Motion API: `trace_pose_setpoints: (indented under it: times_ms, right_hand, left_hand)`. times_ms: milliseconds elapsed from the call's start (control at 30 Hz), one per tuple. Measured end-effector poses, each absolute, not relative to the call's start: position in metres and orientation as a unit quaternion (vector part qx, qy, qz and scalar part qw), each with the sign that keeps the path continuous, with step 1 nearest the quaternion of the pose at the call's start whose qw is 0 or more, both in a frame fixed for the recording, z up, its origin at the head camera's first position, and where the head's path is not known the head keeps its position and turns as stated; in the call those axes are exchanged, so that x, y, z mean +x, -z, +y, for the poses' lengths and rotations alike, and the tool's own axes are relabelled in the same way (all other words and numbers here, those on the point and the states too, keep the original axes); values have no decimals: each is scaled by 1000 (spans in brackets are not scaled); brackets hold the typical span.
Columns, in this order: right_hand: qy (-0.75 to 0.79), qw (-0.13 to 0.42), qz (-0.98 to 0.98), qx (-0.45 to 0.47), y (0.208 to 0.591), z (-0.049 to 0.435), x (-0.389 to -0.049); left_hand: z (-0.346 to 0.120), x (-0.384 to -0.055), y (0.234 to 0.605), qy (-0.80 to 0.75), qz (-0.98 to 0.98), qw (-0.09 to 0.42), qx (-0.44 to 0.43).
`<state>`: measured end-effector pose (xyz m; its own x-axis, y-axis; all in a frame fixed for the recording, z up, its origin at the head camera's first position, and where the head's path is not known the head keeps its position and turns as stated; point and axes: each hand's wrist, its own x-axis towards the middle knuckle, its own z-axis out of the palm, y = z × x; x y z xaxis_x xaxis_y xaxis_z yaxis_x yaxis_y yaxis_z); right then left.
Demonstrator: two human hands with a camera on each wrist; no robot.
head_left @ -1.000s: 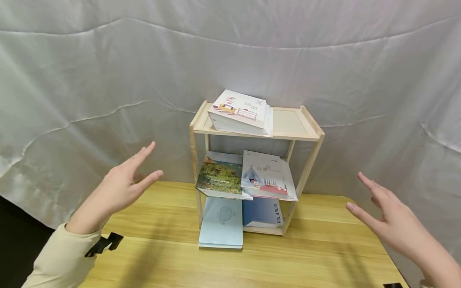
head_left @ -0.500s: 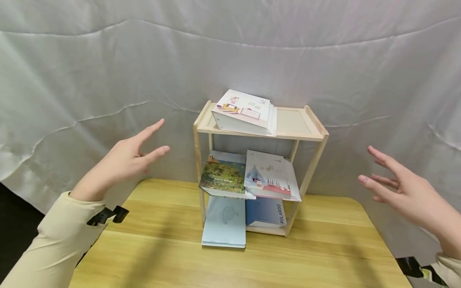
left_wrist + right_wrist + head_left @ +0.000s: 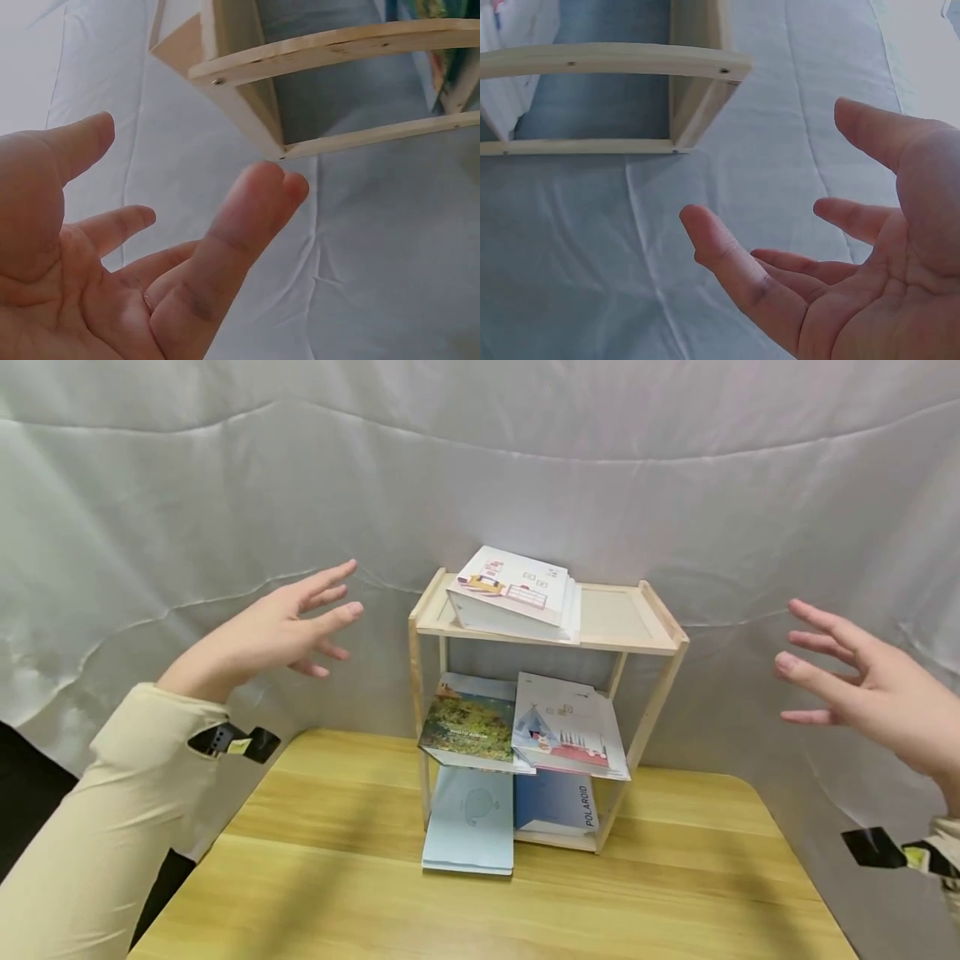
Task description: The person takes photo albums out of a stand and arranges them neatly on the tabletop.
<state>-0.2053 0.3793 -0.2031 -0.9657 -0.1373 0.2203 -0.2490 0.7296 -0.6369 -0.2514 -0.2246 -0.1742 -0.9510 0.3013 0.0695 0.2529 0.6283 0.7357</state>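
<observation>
In the head view we see a wooden shelf [image 3: 611,614] near the centre, a white album [image 3: 510,581] on top and a whale-printed book [image 3: 468,818] jutting toward six o'clock below. The left hand [image 3: 262,631] floats at nine o'clock, the right hand [image 3: 873,681] at three, fingers apart on both. From the left wrist, we find the shelf at one o'clock; from the right, at ten.
</observation>
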Motion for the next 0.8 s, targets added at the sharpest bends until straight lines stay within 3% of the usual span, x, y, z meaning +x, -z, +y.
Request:
trace_pose_setpoints:
  times_ms: [800]
  right_hand:
    - [-431, -10, -893, 134, 136, 357, -258]
  left_hand:
    - [-186, -290, 102, -386, 908, 94, 137]
